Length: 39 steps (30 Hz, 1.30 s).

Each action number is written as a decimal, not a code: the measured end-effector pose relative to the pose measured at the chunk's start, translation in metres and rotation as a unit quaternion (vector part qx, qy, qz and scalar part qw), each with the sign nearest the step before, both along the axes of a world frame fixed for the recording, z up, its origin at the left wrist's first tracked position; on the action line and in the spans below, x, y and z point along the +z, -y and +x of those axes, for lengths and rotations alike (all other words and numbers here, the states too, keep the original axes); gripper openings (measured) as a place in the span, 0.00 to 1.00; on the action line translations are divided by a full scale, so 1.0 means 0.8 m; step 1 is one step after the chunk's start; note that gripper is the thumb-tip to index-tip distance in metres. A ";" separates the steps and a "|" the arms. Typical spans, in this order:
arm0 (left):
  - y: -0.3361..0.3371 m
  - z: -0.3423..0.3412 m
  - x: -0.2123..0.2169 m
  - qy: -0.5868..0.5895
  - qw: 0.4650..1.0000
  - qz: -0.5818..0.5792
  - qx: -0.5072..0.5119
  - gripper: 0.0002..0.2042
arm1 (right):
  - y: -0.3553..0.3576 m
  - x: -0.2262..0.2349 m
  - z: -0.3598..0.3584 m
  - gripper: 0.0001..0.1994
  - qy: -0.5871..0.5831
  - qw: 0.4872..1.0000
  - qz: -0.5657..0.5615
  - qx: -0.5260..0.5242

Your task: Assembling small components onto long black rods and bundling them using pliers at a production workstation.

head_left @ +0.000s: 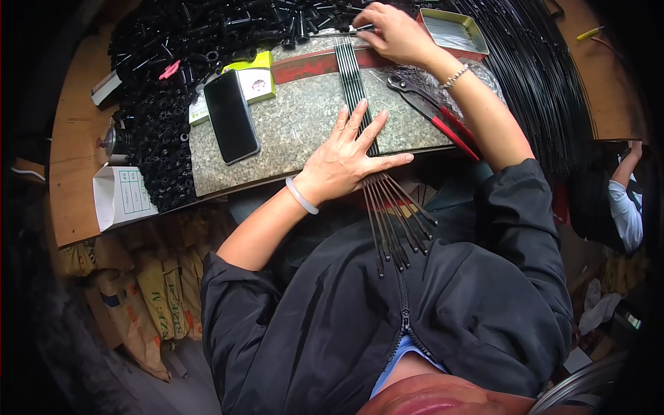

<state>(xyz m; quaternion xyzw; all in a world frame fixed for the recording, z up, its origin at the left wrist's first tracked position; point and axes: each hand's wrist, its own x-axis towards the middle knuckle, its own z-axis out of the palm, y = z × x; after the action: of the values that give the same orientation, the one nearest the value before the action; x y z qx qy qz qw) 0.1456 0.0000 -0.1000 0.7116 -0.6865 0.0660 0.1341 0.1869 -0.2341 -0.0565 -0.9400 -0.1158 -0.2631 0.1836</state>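
Observation:
My left hand [349,152] lies flat with fingers spread, pressing on a row of thin black rods [353,76]. The rods run side by side across a speckled stone slab [297,131] and over a red metal bar [304,66]. Their near ends fan out past the slab's edge, toward my jacket. Beyond the bar, at the far ends of the rods, my right hand [398,33] has its fingers curled in a pinch; what is in them is too small to make out. Red-handled pliers [432,111] lie beneath my right forearm.
A black phone [230,117] rests by a yellow-green box [259,76] on the left. Black plastic parts [162,124] heap behind and left. At right are a tin of thin pins [453,33], a clear plastic bag [484,79] and many long black rods [539,90]. Another person's arm [626,169] shows farther right.

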 end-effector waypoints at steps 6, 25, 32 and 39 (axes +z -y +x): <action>-0.002 0.000 0.001 0.006 1.000 0.000 0.002 0.30 | 0.027 -0.013 0.000 0.07 -0.132 0.987 -0.079 -0.052; 0.000 -0.003 -0.001 0.004 1.000 -0.017 0.014 0.27 | 0.118 0.014 -0.031 0.10 -0.188 0.957 -0.099 -0.199; 0.000 -0.003 -0.001 0.032 0.999 -0.003 0.017 0.26 | 0.121 0.017 -0.026 0.10 -0.228 0.944 -0.085 -0.221; -0.008 -0.001 -0.003 0.002 1.000 0.002 0.014 0.29 | 0.007 0.050 -0.019 0.08 -0.201 0.894 0.396 -0.067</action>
<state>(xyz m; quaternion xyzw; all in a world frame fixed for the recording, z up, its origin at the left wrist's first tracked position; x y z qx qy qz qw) 0.1448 0.0062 -0.1021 0.7211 -0.6772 0.0673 0.1302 0.1714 -0.2399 -0.0166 -0.8280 0.1008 -0.1041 0.5417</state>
